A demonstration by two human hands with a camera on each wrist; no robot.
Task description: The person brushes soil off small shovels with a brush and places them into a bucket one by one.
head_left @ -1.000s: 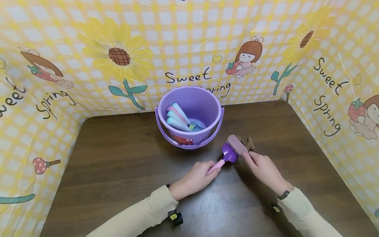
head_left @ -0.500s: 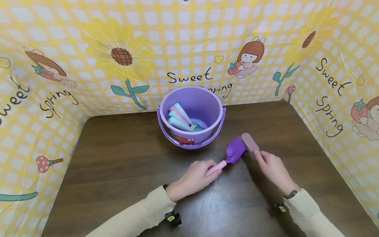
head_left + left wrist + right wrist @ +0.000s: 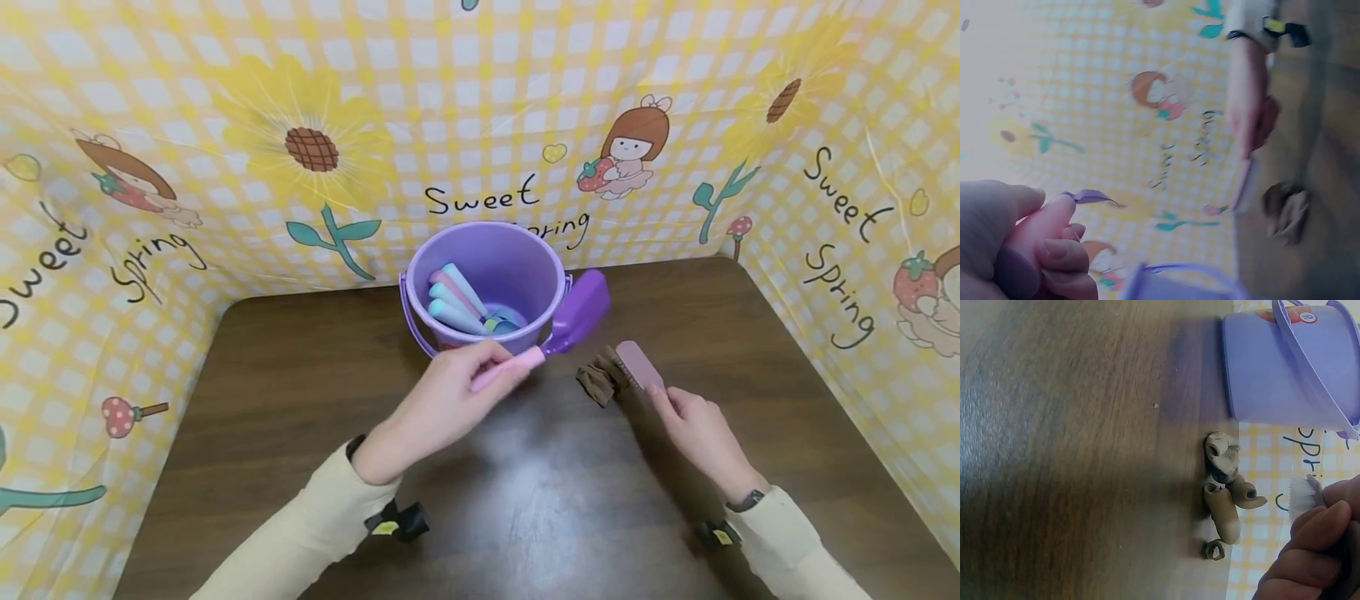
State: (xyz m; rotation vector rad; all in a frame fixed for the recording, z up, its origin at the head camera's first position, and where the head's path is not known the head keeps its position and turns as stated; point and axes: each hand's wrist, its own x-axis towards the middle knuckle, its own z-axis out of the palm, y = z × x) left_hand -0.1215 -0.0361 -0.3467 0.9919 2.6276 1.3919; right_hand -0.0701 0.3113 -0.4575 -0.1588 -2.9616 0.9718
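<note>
My left hand (image 3: 435, 404) grips the pink handle of a toy shovel (image 3: 581, 310). Its purple blade is raised beside the right rim of a purple bucket (image 3: 517, 250); no load shows on it. With my right hand (image 3: 705, 437) I pinch a small brush (image 3: 637, 367), mauve on the back with bristles facing left. Next to the bristles, several curled brown scraps (image 3: 596, 382) lie on the table. In the right wrist view these curled scraps (image 3: 1222, 512) look like rolled pieces, below the brush bristles (image 3: 1302, 497). Part of the bucket's handle is hidden by my left hand and the shovel.
Inside the bucket lean several tools with pale blue and pink handles (image 3: 453, 300). The brown wooden table (image 3: 300, 433) is bordered by yellow checked cloth walls (image 3: 480, 100) at the back and both sides. A tiny crumb (image 3: 1155, 405) lies on the tabletop.
My left hand has lifted the shovel up and back from the scraps to the bucket's right side. The brush shifted right, then stayed nearly still. The brown scraps are now uncovered.
</note>
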